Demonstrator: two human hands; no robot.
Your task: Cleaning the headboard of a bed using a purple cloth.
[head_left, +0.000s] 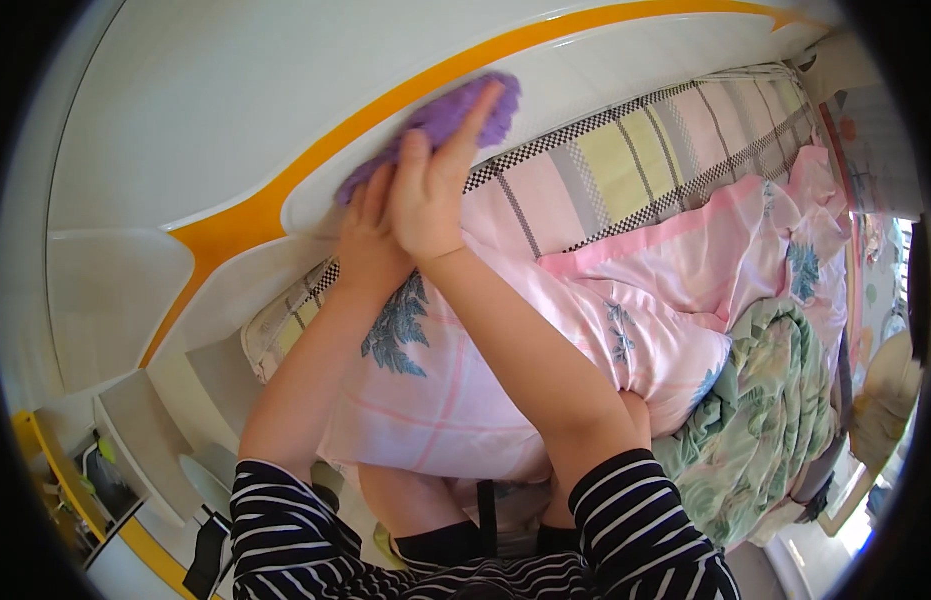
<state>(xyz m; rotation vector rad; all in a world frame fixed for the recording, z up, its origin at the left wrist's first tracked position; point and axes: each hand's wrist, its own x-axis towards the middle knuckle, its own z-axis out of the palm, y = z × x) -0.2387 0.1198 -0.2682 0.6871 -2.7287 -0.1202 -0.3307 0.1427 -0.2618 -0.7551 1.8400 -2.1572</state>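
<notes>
A fuzzy purple cleaning cloth (pixel 501 110) is pressed against the glossy white panel (pixel 316 205), just below its orange stripe. My right hand (pixel 433 200) holds the upper part of the cloth, index finger stretched along it and thumb pointing up. Close beside and partly behind it, my left hand (pixel 371 245) has its fingers on the cloth's lower left end. My forearms reach over a pink satiny quilt (pixel 436 420) with blue leaf prints, which lies across the bed and over my legs.
Beside the panel runs a plaid mattress (pixel 626 165) in pink, yellow and grey with a checkered border. A rumpled green blanket (pixel 766 420) lies at the right. At the lower left stand open white shelving (pixel 146 440) and a yellow-edged unit (pixel 61 470) holding small items.
</notes>
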